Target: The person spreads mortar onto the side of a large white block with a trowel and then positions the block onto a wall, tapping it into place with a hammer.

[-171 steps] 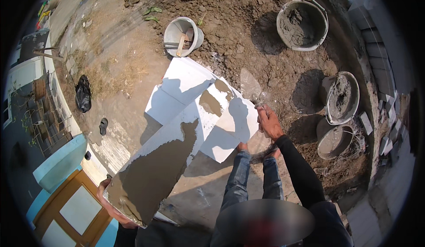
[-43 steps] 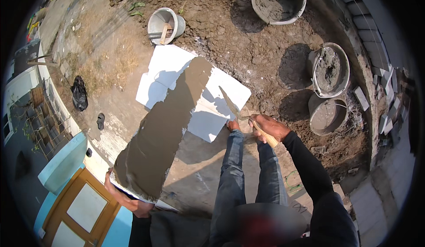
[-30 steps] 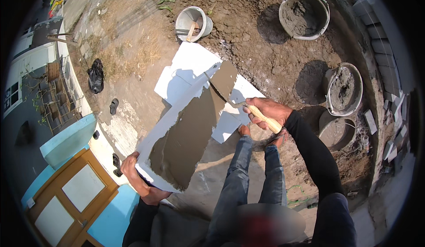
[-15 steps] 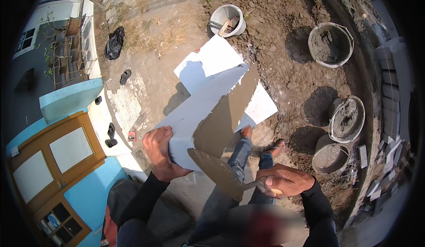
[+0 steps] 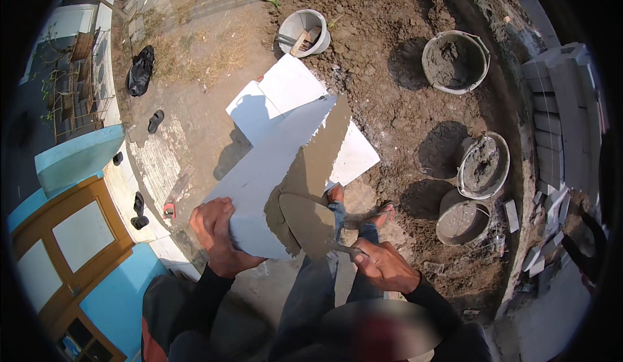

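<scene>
My left hand (image 5: 217, 235) is wrapped round the near end of a long white block (image 5: 250, 183), thumb along its lower edge. A band of grey-brown mortar (image 5: 324, 144) covers the block's right-hand side. My right hand (image 5: 387, 268) is closed round the handle of a trowel. The trowel's mortar-coated blade (image 5: 308, 222) lies against the mortar at the block's near right corner. Beneath the long block lie other white blocks, one at the far side (image 5: 291, 83) and one at the right (image 5: 355, 154).
A pail (image 5: 318, 45) with tools stands beyond the blocks. On the soil at right are a mortar-filled bucket (image 5: 454, 91) and two more close together (image 5: 503, 179). A red-handled saw (image 5: 170, 211) lies at left, near dark sandals (image 5: 139, 221). White blocks (image 5: 546, 122) are stacked far right.
The trowel has moved up and left from below the block's corner onto its mortared side, and its blade has turned. My left hand still grips the block. The whole view has shifted slightly.
</scene>
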{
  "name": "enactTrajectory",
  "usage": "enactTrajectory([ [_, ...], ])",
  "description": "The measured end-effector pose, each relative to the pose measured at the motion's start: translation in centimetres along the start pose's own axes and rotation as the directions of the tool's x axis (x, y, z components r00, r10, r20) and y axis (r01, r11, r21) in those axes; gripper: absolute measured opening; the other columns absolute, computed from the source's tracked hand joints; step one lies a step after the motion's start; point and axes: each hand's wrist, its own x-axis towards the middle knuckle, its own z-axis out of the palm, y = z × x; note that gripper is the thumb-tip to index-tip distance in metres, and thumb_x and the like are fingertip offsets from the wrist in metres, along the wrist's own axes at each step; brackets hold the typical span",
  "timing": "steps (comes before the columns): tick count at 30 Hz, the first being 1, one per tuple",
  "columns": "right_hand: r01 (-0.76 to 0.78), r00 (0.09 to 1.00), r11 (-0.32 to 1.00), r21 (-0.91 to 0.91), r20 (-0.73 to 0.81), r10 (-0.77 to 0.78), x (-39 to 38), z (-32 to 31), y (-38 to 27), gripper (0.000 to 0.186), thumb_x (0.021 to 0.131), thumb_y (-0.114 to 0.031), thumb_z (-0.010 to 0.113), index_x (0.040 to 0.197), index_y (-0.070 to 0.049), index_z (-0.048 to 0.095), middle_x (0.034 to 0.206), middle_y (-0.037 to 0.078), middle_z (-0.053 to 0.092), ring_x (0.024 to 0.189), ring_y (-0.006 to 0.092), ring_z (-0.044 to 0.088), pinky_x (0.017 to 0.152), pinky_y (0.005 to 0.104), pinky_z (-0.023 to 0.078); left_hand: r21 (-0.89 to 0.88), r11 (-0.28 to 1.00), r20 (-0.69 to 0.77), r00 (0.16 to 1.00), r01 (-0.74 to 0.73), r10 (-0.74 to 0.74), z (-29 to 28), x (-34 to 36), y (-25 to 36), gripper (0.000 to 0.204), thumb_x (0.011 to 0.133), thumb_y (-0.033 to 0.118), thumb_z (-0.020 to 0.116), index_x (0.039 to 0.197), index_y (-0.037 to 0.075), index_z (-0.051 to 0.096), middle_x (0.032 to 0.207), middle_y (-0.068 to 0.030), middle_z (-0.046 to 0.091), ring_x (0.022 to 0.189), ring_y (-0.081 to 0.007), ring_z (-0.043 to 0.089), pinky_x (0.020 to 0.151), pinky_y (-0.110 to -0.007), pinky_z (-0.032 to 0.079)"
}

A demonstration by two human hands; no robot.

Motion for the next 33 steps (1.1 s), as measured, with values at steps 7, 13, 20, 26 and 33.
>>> enactTrajectory([
  [7, -0.056, 0.953, 0.975, -0.215, -0.303, -0.013, 10.7, -6.1, 14.2, 0.038, 0.107, -0.037, 0.041, 0.097, -0.002, 0.054, 0.058, 0.013, 0.045, 0.050, 0.0278, 0.048, 0.056, 0.0446, 0.040, 0.000, 1.000, -0.002, 1.000, -0.007, 0.007, 0.8, -0.8, 0.0, 0.100, 0.062, 0.056, 0.085, 0.139, 0.006, 0.046, 0.126, -0.0176, 0.058, 0.116, -0.0376, 0.054, 0.100, -0.057, 0.036],
  [13, -0.272, 0.925, 0.939, 0.209, -0.210, 0.315, 20.5, -11.7, 25.4, 0.041, 0.100, -0.043, 0.040, 0.095, -0.005, 0.056, 0.064, 0.005, 0.052, 0.047, 0.0162, 0.051, 0.046, 0.0345, 0.045, 0.017, 1.000, -0.081, 0.997, -0.013, 0.015, 1.3, -6.1, -5.2, 0.061, 0.087, 0.042, 0.063, 0.133, 0.004, 0.047, 0.121, -0.0208, 0.060, 0.107, -0.0373, 0.061, 0.103, -0.059, 0.038],
  [20, -0.462, 0.829, 0.813, 0.354, -0.152, 0.537, 21.1, -15.3, 33.6, 0.046, 0.101, -0.050, 0.041, 0.100, -0.007, 0.053, 0.067, 0.005, 0.052, 0.051, 0.0173, 0.052, 0.048, 0.0334, 0.044, 0.020, 0.993, -0.418, 0.903, 0.118, -0.099, 4.3, -2.2, -2.7, 0.048, 0.099, 0.042, 0.048, 0.128, 0.005, 0.049, 0.111, -0.0236, 0.063, 0.103, -0.0379, 0.062, 0.099, -0.060, 0.042],
  [26, -0.345, 0.841, 0.590, -0.730, -0.519, -0.151, 16.5, -16.7, 23.5, 0.027, 0.100, -0.029, 0.057, 0.115, -0.007, 0.061, 0.091, 0.018, 0.065, 0.072, 0.0388, 0.064, 0.064, 0.0483, 0.053, -0.063, 0.997, -0.066, 0.997, -0.053, 0.048, -0.5, -4.2, -6.2, 0.065, 0.089, 0.060, 0.054, 0.135, 0.014, 0.049, 0.117, -0.0138, 0.062, 0.108, -0.0345, 0.059, 0.100, -0.060, 0.037],
  [33, -0.040, 0.969, 0.279, -0.960, -0.105, -0.222, 15.3, -13.2, 14.5, 0.036, 0.095, -0.028, 0.067, 0.126, -0.010, 0.063, 0.089, 0.015, 0.064, 0.078, 0.0372, 0.068, 0.064, 0.0493, 0.054, -0.080, 0.989, 0.304, 0.942, -0.123, 0.142, -3.6, -5.5, -5.2, 0.075, 0.087, 0.056, 0.070, 0.145, 0.024, 0.036, 0.132, -0.0097, 0.053, 0.119, -0.0322, 0.056, 0.101, -0.061, 0.040],
])
